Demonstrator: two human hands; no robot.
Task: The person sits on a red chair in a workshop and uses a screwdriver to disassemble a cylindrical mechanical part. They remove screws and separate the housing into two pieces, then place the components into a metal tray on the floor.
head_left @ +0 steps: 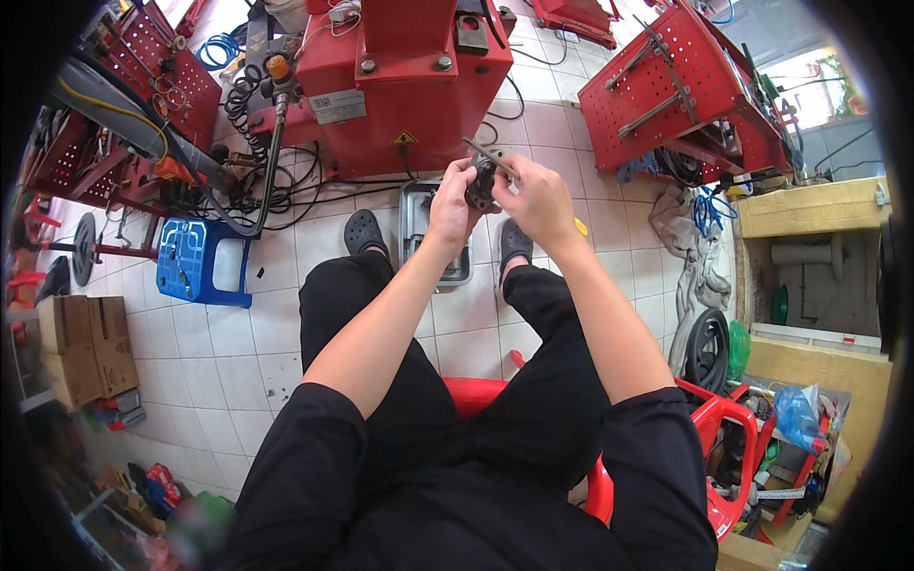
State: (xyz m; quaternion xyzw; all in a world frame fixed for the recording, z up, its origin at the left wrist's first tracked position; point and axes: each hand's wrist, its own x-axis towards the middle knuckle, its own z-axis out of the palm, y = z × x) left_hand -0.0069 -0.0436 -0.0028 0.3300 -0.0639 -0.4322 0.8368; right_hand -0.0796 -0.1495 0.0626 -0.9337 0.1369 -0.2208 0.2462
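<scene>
My left hand (451, 206) is closed around a small dark metal part (483, 183) with a lighter flange, held up in front of my knees. From the right, my right hand (538, 198) pinches a slim greyish rod-like tool (483, 151), its end sticking out past the fingers toward the upper left. The tool crosses over the metal part; whether they touch is hidden by my fingers. Below both hands a grey metal tray (461, 278) lies on the floor between my feet, with some parts in it that I cannot make out.
Ahead stands a big red machine (419, 105), with black hoses and cables (295, 181) on the tiles. A blue plastic stool (195, 262) is at the left, near cardboard boxes (86, 352). To the right are a red perforated tool cart (657, 86) and a black wheel (706, 349).
</scene>
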